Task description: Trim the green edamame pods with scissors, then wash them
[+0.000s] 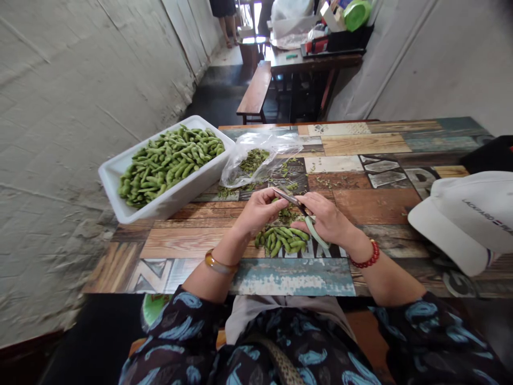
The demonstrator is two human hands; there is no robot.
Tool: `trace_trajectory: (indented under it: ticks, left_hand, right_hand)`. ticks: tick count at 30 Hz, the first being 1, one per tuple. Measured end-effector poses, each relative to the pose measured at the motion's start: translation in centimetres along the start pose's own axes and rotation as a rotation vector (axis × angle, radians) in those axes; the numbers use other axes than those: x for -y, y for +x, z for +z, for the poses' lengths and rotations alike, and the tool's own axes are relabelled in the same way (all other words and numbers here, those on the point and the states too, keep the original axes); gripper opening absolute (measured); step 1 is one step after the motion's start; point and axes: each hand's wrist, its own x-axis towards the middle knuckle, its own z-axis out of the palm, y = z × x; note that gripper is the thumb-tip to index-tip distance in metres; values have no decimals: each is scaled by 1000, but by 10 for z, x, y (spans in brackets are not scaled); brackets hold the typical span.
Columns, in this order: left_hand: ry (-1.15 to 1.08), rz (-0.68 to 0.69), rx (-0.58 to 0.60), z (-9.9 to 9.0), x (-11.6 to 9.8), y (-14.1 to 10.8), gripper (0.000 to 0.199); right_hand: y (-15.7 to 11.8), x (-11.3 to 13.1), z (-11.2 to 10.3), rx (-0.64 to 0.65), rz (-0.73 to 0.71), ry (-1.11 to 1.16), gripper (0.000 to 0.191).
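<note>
My right hand (326, 216) is closed round a pair of scissors (315, 232) with pale green handles; the dark blades point left across to my other hand. My left hand (261, 209) is pinched at the blade tips on an edamame pod, mostly hidden by the fingers. Below both hands lies a small pile of edamame pods (282, 240) on the patchwork-patterned table (176, 243). Green trimmings (286, 216) are scattered under and beyond the hands.
At the left, a white plastic tub (164, 206) holds many edamame pods. A clear plastic bag (234, 166) with green scraps lies beyond my hands. A white cap (460, 214) rests at the right. Farther back are a bench (256, 88), a cluttered table (288, 64) and a person's legs (226, 29).
</note>
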Motion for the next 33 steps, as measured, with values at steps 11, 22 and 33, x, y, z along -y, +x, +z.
trace_trajectory:
  ticks: [11,22,33]
  left_hand:
    - [110,37,-55,-4,-1,1,32]
    - [-195,10,-137,-5,-11,3,37]
    - [-140,37,-155,-2,-9,3,38]
  right_hand:
    - [-2,-5,-2,80,34,6,40]
    - [-4,-13,1,-66,101,-16,50]
    - [-4,-8,1,-33,70,-48,57]
